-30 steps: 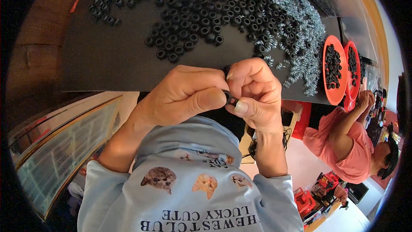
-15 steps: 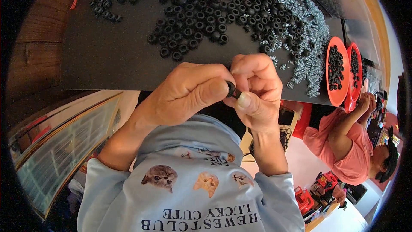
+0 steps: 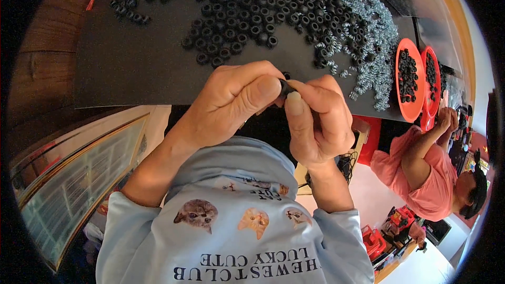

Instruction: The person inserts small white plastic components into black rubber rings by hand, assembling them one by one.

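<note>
Just past the table's near edge, my left hand (image 3: 229, 108) is closed, pinching a small black round plastic part (image 3: 285, 89) between thumb and fingers. My right hand (image 3: 321, 121) meets it from the other side, its thumb and index fingertip pressed on the same part. Most of that part is covered by my fingers, so its inside cannot be seen. Beyond my hands lie many black ring-shaped parts (image 3: 231, 29), spread over the dark tabletop (image 3: 126, 68). Small silvery coil springs (image 3: 376, 47) are heaped to the right of them, some mixed among the rings.
At the table's right end stand two red plastic dishes, a nearer dish (image 3: 407, 110) and a farther dish (image 3: 434, 102), both holding black parts. Another person (image 3: 426, 179) in a pink top works beyond them. A glass-panelled frame (image 3: 84, 179) stands at lower left.
My right hand has turned, its index finger now bent against the black part and its thumb more upright. My left hand keeps its pinch, nearly still. The view has shifted slightly.
</note>
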{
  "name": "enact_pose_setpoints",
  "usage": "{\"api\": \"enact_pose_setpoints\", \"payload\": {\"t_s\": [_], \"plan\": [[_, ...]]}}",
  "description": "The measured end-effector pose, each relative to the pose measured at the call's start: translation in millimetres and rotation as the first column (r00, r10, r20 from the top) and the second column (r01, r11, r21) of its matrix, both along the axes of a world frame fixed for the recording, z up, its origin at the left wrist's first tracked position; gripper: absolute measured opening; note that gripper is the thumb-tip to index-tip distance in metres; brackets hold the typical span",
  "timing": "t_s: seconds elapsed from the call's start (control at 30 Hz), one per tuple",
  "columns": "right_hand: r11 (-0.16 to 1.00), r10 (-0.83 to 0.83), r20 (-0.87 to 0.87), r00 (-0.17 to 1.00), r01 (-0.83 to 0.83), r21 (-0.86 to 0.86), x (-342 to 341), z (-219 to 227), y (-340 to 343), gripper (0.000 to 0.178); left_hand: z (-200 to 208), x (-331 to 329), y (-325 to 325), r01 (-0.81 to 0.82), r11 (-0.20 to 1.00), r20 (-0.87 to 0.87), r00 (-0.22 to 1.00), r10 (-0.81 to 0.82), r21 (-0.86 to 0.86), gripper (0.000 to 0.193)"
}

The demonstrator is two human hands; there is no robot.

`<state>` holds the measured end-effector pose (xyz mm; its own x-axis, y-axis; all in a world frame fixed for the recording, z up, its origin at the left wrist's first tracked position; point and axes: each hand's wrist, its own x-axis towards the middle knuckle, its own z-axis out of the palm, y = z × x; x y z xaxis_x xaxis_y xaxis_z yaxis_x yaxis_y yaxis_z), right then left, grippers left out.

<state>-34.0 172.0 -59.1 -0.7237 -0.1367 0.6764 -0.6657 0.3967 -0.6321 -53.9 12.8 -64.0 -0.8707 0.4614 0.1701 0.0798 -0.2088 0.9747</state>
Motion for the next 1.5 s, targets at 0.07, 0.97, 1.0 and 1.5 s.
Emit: {"api": "enact_pose_setpoints", "payload": {"t_s": [0.07,0.97,1.0,1.5], "plan": [[0.995,-0.024,0.127,0.992,0.037,-0.095,5,0,-3,0.014,1,1,0,-0.033,0.999,-0.026,0.999,0.032,-0.012,0.032],[0.963,0.128,0.162,0.978,-0.162,0.216,6,19,29,0.029,-4,-13,-9,0.219,0.955,-0.111,0.963,-0.244,-0.200,0.043],[0.964,0.215,0.243,0.946,-0.246,0.102,3,19,28,0.031,-6,-13,-10,0.215,0.955,-0.106,0.965,-0.240,-0.204,0.043],[0.942,0.332,0.155,0.931,-0.336,-0.001,-11,12,19,0.035,-10,-13,-10,0.217,0.976,-0.050,0.975,-0.217,-0.014,0.040]]}}
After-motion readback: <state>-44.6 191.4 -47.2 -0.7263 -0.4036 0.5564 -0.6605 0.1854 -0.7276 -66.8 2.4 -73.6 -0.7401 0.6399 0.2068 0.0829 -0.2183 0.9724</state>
